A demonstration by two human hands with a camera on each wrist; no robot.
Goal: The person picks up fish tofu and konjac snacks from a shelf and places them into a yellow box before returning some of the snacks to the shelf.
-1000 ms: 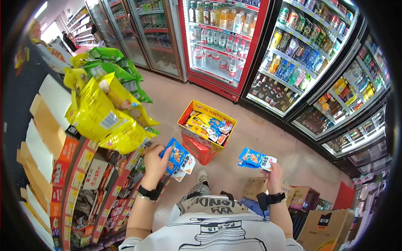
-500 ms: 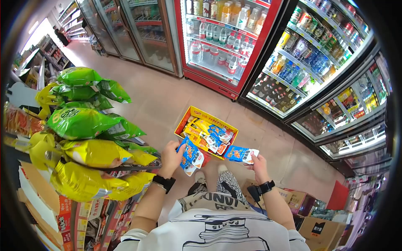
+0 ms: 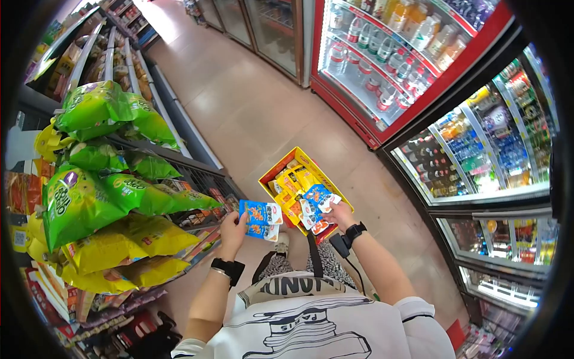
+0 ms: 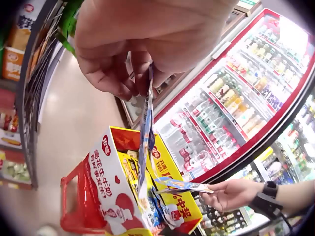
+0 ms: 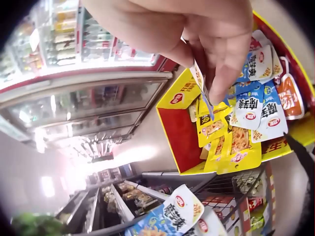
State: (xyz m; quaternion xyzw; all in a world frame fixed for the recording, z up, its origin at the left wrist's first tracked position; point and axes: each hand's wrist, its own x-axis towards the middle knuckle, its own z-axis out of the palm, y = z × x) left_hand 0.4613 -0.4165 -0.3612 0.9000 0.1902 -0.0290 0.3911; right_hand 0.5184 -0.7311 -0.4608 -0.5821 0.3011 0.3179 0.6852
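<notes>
My left hand [image 3: 232,234] pinches blue-and-white snack packets [image 3: 261,212] by their ends, left of a yellow cardboard box [image 3: 323,175]. In the left wrist view these packets hang edge-on below the fingers, overlapping the box. My right hand [image 3: 339,216] is over the box's near right part, pinching one blue-and-white snack packet [image 4: 184,186] between thumb and fingers. From the right wrist, that packet [image 5: 201,81] shows edge-on above the contents. Inside the box lie yellow snack packets [image 5: 239,142] and more blue-and-white packets [image 5: 269,110], with an orange-and-white one [image 5: 291,98] at one side.
A red plastic stand [image 4: 74,206] is under the box. Green chip bags [image 3: 89,200] and yellow bags [image 3: 128,242] hang from a rack close on the left. A red-framed drinks fridge [image 3: 382,78] and darker fridges [image 3: 472,155] line the right. Tiled floor [image 3: 239,119] runs between.
My right hand has moved left, bringing its packet over the box. The left hand keeps its packets, now lying more level. The head view has turned left, shifting the fridges right.
</notes>
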